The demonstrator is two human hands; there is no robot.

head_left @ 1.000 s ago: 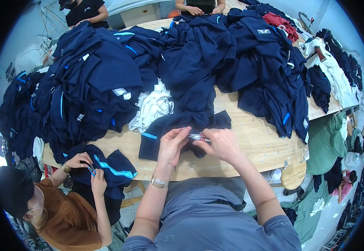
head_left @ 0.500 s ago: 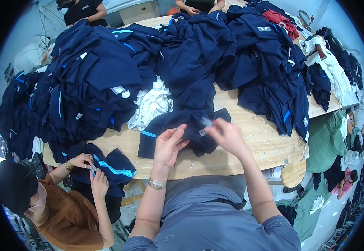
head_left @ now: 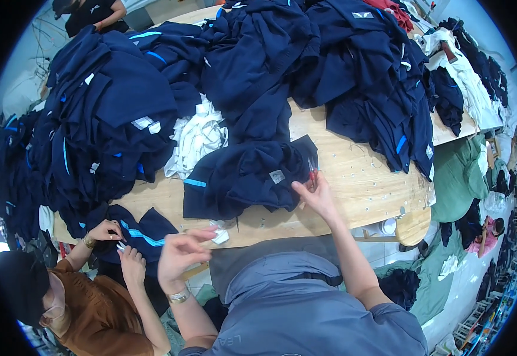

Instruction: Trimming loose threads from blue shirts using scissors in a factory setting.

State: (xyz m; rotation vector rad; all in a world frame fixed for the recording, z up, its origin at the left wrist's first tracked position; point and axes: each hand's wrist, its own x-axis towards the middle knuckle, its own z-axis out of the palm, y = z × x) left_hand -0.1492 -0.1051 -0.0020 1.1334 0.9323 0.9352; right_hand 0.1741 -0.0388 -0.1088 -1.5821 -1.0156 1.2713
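Note:
A dark navy garment (head_left: 235,172) with a light blue stripe and a small grey label (head_left: 277,177) lies bunched on the table before me. At its right edge my right hand (head_left: 318,196) is closed on red-handled thread snips (head_left: 313,173), whose metal blades point away from me. Lower left, my left hand (head_left: 181,255) hovers by the table's front edge, its fingers stretched out and apart. Just beyond its fingertips is a small white piece (head_left: 220,236); whether they touch it I cannot tell.
Large navy garment heaps stand left (head_left: 116,95) and right (head_left: 377,89) on the wooden table (head_left: 353,190). White strips (head_left: 199,139) lie between heaps. To my left, a co-worker in a brown shirt (head_left: 101,311) handles a blue-striped navy piece (head_left: 143,234). A stool (head_left: 413,228) stands right.
My left hand has moved down and left, off the garment to the table edge. The right hand has drawn slightly down, and red snips now show in it. The view has shifted.

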